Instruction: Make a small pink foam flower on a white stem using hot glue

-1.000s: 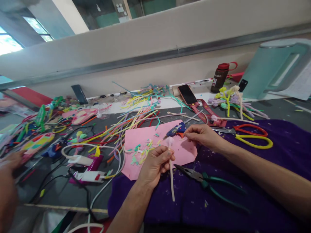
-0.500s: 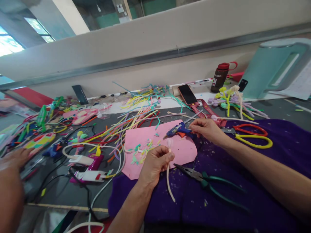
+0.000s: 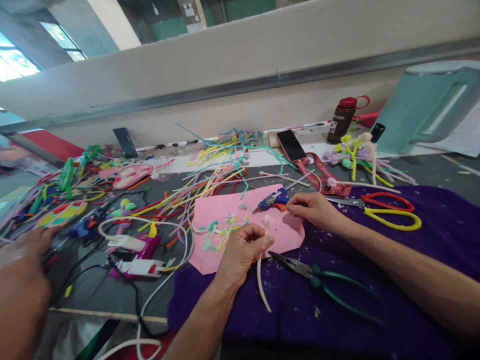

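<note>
My left hand pinches a cream pipe cleaner between thumb and fingers, its tail curving down over the purple cloth. A pale fluffy tuft tops it, just above my fingertips. Close by on the right, my right hand has its thumb and fingertips pressed together; whatever they hold, if anything, is hidden. Beside those fingertips a blue glue gun with an orange trigger lies on the pink sheet. Small coloured clippings are scattered on the sheet's left part.
Green-handled pliers and scissors rest on purple cloth. Pipe cleaners, a phone, a bottle and a teal jug stand or lie behind. Cables run left, near another person's hand.
My right hand has shifted slightly left and down, away from the glue gun's handle. My left hand keeps its pinch on the pipe cleaner. The other person's hand has moved a little.
</note>
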